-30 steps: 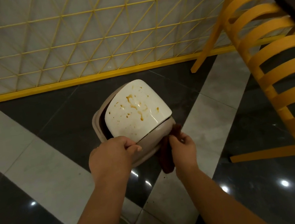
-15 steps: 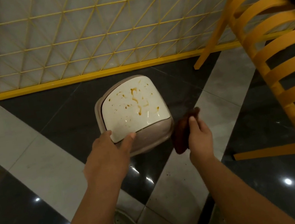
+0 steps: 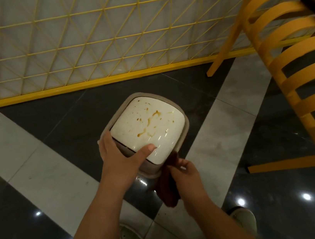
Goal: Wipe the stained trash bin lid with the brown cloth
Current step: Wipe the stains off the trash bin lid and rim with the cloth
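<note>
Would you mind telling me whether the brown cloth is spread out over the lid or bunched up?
Bunched up. The brown cloth hangs gathered from the right hand at the bin's near corner, off the stained lid.

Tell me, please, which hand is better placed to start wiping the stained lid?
The right hand: it already grips the brown cloth at the lid's near edge, while the left hand steadies the lid.
</note>
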A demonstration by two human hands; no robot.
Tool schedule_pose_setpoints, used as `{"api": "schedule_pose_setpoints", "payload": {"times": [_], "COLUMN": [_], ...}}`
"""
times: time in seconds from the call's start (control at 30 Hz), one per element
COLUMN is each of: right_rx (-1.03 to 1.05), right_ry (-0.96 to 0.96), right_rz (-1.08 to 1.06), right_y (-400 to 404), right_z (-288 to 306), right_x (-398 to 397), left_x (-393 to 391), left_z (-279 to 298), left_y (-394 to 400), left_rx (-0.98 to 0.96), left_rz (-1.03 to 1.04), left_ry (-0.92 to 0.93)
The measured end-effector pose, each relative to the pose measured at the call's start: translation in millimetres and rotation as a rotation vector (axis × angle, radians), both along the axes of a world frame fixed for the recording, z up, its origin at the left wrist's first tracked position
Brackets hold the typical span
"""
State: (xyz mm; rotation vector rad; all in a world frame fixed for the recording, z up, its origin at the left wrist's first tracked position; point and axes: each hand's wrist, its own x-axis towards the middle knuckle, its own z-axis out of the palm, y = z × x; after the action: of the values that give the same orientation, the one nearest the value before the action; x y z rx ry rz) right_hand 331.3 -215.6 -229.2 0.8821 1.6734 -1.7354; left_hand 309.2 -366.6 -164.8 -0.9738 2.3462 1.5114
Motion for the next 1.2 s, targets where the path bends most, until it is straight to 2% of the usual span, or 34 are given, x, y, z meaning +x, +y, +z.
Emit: {"api": "schedule_pose_setpoints", "payload": {"times": [0.13, 0.23, 0.3, 0.4, 0.53, 0.7, 0.8, 0.87, 1.0, 1.07, 1.2], "right_rx": [0.06, 0.154, 0.148, 0.134, 0.17, 0.307, 0.323, 0.303, 0.317, 0.32, 0.399], "right_ry": [0.002, 0.133, 0.252, 0.401, 0.505, 0.608, 0.577, 0.621, 0.771, 0.826, 0.803], "right_rz": [-0.045, -0.285, -0.365, -0.315, -0.328, -0.15, -0.231, -0.2, 0.138, 0.239, 0.191], "right_y": [1, 19, 26, 21, 5, 4, 6, 0, -21, -21, 2], "right_z": [-2, 13, 27, 43, 44, 38, 34, 36, 35, 26, 22], "right_x": [17, 7, -3, -17, -26, -15, -30, -30, 11, 25, 3], "left_x": [4, 4, 2, -1, -3, -3, -3, -4, -6, -5, -5], "left_z": [2, -2, -5, -3, -2, -5, -5, -5, 0, 2, -1], "left_y": [-8, -11, -10, -8, -5, -2, -4, -4, -2, -1, -3], "left_rx": [-0.037, -0.166, -0.271, -0.336, -0.374, -0.47, -0.464, -0.459, -0.445, -0.435, -0.404], "left_rz": [-0.194, -0.345, -0.386, -0.417, -0.426, -0.455, -0.462, -0.462, -0.44, -0.439, -0.45], "left_ry": [0.019, 0.034, 0.0, -0.031, -0.04, -0.024, -0.038, -0.05, -0.072, -0.078, -0.084]}}
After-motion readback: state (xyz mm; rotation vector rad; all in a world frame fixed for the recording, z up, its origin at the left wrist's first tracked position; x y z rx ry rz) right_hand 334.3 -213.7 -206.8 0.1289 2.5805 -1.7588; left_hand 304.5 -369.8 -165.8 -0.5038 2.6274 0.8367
